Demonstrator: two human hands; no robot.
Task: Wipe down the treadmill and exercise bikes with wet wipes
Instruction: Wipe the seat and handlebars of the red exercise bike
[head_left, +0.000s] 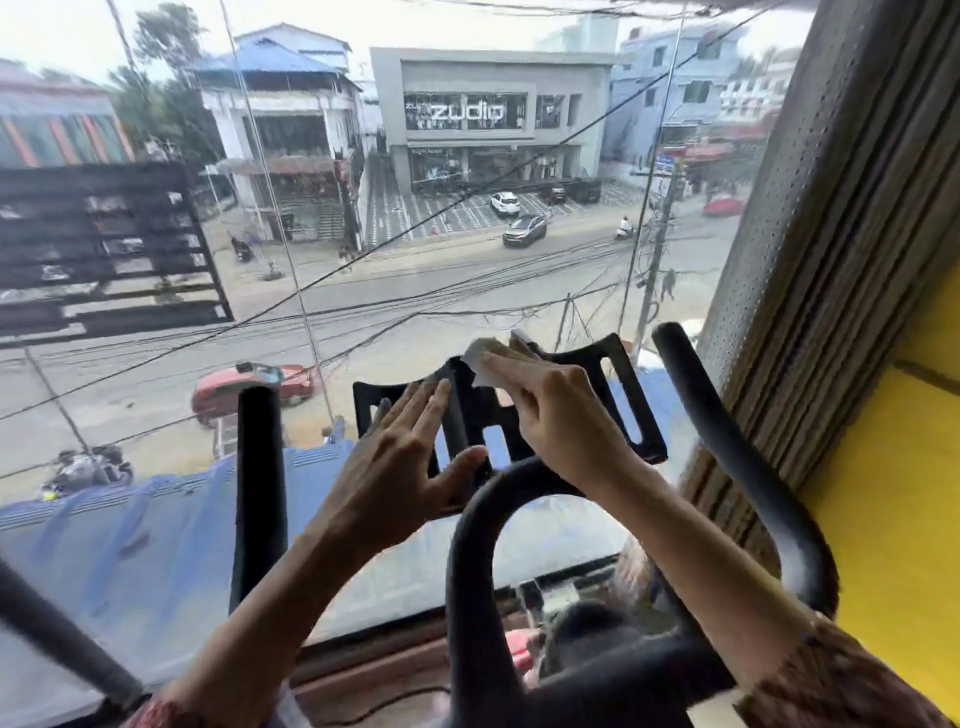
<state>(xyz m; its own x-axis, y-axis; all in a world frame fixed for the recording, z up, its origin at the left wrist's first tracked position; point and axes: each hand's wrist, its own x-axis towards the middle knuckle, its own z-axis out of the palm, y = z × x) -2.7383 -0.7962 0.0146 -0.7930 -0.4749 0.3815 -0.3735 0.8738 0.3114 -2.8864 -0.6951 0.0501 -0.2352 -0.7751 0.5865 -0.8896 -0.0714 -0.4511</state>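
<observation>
**Entry: exercise bike, console end, wiping in progress**

- **Holder** (631, 410): black slotted bracket, mounted between the handlebars (727, 441). Its long axis is running left to right across the view, with the right end sitting higher in the frame.
- **Wet wipe** (480, 358): white and crumpled, lying on the holder's upper middle edge. One corner is poking out past the fingertips toward the window (467, 234).
- **Right hand** (556, 410): reaching in from the lower right. Its fingers are lying nearly straight over the wipe and pressing it against the bracket. The thumb is hidden, so a pinch underneath cannot be ruled out.
- **Left hand** (395, 467): holding nothing. The fingers are spread straight and resting on the holder's left half, with the thumb reaching toward its lower edge, apparently steadying it.
- **Key relation**: the wipe is sitting mid-bracket. The holder's slotted right wing is lying just beside the right hand on its right, uncovered and nearer that hand. The left wing is lying partly under the left hand.
- **Judgement**: a stroke along the long axis toward the right wing is looking like the easier continuation. The left half would need the bracing hand shifted.
</observation>
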